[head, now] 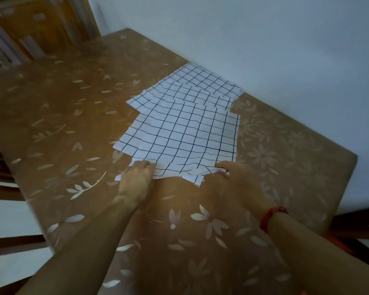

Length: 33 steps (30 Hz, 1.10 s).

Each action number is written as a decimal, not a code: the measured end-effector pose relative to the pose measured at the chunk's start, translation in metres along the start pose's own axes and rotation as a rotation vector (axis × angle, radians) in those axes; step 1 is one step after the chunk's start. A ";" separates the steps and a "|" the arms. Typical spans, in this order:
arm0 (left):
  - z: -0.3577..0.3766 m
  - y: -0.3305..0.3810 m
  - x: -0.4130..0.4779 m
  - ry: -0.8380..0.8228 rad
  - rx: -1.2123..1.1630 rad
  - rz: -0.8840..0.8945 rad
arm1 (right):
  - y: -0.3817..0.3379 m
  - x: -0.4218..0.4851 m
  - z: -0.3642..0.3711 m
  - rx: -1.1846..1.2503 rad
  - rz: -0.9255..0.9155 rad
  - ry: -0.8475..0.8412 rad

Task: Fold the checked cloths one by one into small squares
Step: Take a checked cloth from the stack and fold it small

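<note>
A wooden cabinet [41,26] fills the upper left corner of the frame, with dark chair rails [2,184] along the left edge beside pale floor. The counter [72,116] runs diagonally from there to the lower right, covered in a brown cloth printed with pale leaves and flowers; its left half lies bare. A plain pale wall [264,39] takes the upper right, meeting the counter's far edge.

The checked cloths [185,128], white with black grid lines, lie overlapped in an untidy flat stack at centre frame, the farthest corner touching the wall line. The left hand [136,179] presses down on the stack's near left corner; whether its grip has closed on cloth I cannot tell. The right hand [230,173], a red band [270,218] at the wrist, pinches the near right corner, its grip closed on a lifted, crumpled edge. Bare counter surrounds the stack at the right and near sides.
</note>
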<state>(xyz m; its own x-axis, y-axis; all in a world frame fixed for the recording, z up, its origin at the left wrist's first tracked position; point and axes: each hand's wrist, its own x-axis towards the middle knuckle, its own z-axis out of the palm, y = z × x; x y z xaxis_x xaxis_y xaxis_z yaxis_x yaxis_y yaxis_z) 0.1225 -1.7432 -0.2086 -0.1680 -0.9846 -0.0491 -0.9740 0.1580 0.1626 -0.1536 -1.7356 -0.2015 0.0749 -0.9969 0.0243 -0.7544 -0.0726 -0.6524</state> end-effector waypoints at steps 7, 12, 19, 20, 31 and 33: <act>-0.013 -0.004 -0.037 -0.070 -0.035 -0.081 | 0.012 -0.045 -0.033 -0.035 0.175 -0.019; -0.025 0.002 -0.073 -0.038 -0.335 -0.102 | 0.012 -0.082 -0.048 -0.099 0.246 -0.050; -0.041 0.022 -0.131 0.064 -0.537 -0.233 | 0.015 -0.127 -0.057 -0.090 0.357 -0.075; -0.043 0.025 -0.138 0.073 -0.559 -0.245 | 0.013 -0.133 -0.060 -0.084 0.355 -0.080; -0.052 0.031 -0.195 -0.056 -0.830 -0.310 | 0.017 -0.183 -0.072 0.012 0.379 -0.197; -0.055 0.032 -0.197 -0.071 -0.848 -0.300 | 0.017 -0.185 -0.074 0.045 0.370 -0.216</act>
<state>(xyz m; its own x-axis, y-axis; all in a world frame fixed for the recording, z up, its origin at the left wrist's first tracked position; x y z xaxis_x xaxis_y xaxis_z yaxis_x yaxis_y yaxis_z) 0.1332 -1.5488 -0.1395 0.0380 -0.9641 -0.2628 -0.5434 -0.2407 0.8042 -0.2287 -1.5549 -0.1616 -0.0567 -0.9258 -0.3737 -0.7275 0.2947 -0.6196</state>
